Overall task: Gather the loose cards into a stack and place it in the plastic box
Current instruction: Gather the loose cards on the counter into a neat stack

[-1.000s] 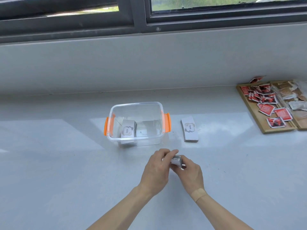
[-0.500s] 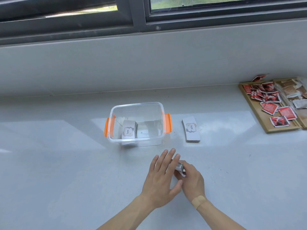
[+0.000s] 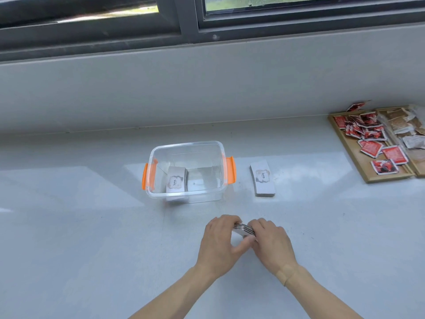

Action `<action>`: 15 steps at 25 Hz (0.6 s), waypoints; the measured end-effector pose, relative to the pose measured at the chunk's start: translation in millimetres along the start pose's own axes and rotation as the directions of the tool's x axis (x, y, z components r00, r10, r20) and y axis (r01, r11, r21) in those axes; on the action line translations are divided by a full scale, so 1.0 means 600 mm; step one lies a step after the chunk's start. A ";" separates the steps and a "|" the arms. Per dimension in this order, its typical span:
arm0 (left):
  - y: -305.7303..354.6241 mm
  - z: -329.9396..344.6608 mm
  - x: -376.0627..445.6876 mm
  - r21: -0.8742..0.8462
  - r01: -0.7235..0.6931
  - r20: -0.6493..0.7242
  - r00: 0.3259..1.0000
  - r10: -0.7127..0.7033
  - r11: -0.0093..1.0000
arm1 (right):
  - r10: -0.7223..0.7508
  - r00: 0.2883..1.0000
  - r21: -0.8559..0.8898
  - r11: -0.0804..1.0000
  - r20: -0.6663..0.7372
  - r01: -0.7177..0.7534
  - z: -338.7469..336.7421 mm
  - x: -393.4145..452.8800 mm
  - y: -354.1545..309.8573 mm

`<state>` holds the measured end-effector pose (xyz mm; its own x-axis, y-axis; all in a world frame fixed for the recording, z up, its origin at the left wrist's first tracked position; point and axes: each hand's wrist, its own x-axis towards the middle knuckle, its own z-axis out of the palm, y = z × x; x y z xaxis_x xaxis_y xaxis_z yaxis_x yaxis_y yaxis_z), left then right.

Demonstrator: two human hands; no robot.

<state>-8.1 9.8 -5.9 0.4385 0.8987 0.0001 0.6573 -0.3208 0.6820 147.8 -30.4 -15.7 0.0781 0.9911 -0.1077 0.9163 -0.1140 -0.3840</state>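
Note:
A small stack of white cards [image 3: 244, 228] stands on edge on the grey counter, pinched between my left hand [image 3: 220, 245] and my right hand [image 3: 271, 242]. Only its top edge shows between my fingers. Behind my hands stands the clear plastic box [image 3: 184, 146] with orange handles. One card stack [image 3: 176, 180] marked "love" lies inside it at the left. Another "love" card stack [image 3: 262, 178] lies flat on the counter to the right of the box.
A wooden tray [image 3: 358, 162] with several red and brown sachets sits at the far right. A low grey wall and a window frame [image 3: 197, 26] run along the back of the counter.
My left hand was spread flat over the cards half a second ago; it has now curled round them again. Both hands stay in place in front of the box.

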 end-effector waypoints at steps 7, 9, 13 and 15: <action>-0.045 0.042 -0.026 0.013 0.281 0.026 0.959 -0.282 0.960 | -0.125 0.992 -0.311 0.942 0.035 0.130 0.015 -0.020 -0.001; -0.053 0.052 -0.026 0.099 0.258 0.023 0.965 -0.261 0.961 | -0.095 0.995 -0.273 0.957 0.027 0.099 0.026 -0.025 0.004; -0.045 0.050 -0.018 -0.053 0.246 -0.037 0.968 -0.248 0.968 | -0.119 0.993 -0.240 0.964 0.002 0.116 0.026 -0.019 0.009; -0.042 0.048 -0.020 -0.011 0.128 -0.047 0.991 -0.128 0.992 | -0.126 0.992 -0.238 0.964 -0.006 0.121 0.023 -0.016 0.009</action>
<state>-12.1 -1.3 -44.3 0.3211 0.9456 -0.0526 0.7014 -0.2001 0.6840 146.8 -41.3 -29.6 -0.0359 0.9980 -0.0530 0.9859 0.0267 -0.1653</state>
